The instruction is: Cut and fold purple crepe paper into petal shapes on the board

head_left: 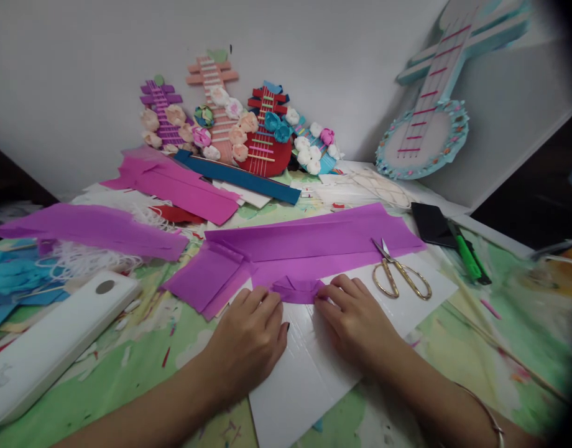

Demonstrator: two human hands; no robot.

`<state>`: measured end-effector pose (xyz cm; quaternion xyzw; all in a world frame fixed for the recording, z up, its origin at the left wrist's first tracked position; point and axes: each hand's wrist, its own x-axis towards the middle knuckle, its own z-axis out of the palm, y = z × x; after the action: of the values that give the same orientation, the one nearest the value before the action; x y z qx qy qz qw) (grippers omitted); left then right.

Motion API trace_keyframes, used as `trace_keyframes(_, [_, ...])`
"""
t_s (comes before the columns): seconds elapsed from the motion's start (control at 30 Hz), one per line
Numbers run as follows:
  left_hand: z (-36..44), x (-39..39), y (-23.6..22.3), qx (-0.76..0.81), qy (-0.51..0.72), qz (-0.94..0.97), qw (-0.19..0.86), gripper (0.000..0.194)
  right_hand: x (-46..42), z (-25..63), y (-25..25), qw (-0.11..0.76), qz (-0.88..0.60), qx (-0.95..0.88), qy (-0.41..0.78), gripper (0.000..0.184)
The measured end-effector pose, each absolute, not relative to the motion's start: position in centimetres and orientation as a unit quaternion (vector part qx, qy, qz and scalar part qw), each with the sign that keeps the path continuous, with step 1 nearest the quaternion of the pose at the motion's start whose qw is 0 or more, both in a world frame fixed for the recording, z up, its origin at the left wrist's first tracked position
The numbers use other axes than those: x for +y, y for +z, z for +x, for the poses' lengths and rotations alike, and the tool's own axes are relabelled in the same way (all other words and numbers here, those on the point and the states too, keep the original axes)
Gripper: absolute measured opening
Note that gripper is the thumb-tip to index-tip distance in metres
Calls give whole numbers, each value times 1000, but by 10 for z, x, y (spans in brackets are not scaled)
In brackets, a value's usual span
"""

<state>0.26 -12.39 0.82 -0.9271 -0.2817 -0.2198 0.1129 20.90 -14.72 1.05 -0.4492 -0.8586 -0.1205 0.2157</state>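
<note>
A small folded strip of purple crepe paper (296, 290) is stretched between my two hands, just above a white board (309, 379). My left hand (251, 333) pinches its left end, and my right hand (354, 320) pinches the right end; the fingertips are partly hidden. Right behind the strip lies a long purple paper sheet (314, 239), with a folded purple piece (206, 277) at its left. Gold-handled scissors (398, 270) rest with blades slightly apart to the right of my right hand, partly on the purple sheet.
Paper-decorated model instruments (267, 137) lean on the wall at the back, and a larger light-blue one (421, 137) stands at right. A long white device (57, 342) lies at left near tangled white string (92, 258). A green cutter (467, 255) and a black flat object (433, 224) lie at right.
</note>
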Motion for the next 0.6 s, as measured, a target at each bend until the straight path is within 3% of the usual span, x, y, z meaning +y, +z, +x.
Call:
trace_keyframes(0.2, [1,-107,7,-320,-341,-884,30,11,-138,214,7,324,-482,-814,-10,21])
trace_keyframes(0.27, [2,-98,7,-375,-329,-867,-7,22,-131,216,6,337,-527,-780,16,21])
trace_keyframes(0.37, [4,-87,7,-435,-268,-854,-97,40,-122,218,5,291,-584,-755,69,31])
trace_keyframes(0.6, [6,-79,12,-452,-233,-825,-246,12,-120,214,8,301,-597,-717,196,17])
